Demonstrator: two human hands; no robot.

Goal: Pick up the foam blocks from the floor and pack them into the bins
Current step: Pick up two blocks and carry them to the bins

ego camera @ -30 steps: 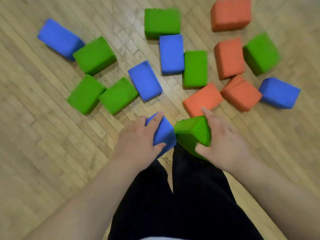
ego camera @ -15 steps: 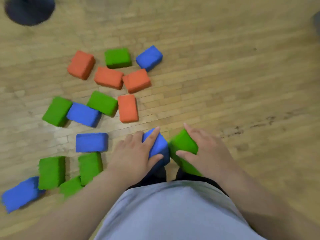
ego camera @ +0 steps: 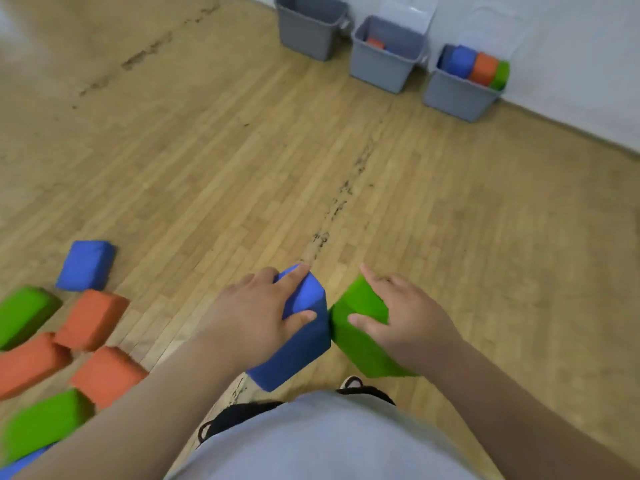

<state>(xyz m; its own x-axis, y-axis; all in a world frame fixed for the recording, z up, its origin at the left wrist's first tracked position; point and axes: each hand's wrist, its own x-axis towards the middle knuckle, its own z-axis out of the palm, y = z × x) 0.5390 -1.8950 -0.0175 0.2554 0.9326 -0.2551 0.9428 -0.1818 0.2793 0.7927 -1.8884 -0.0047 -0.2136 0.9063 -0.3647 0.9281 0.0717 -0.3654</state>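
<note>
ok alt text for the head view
A person holds a blue foam block in the left hand and a green block in the right hand, facing three grey bins by the wall. More blocks lie on the floor at left.

This is looking like an open indoor play or activity room. A worn strip-wood floor (ego camera: pixel 207 150) is stretching wide, with dark scuffs (ego camera: pixel 341 199) running across it. Three grey plastic bins (ego camera: pixel 381 69) are standing in a row against a plain white wall (ego camera: pixel 571 46), some holding blocks, and bright foam blocks (ego camera: pixel 90 318) are lying scattered on the boards.
</note>
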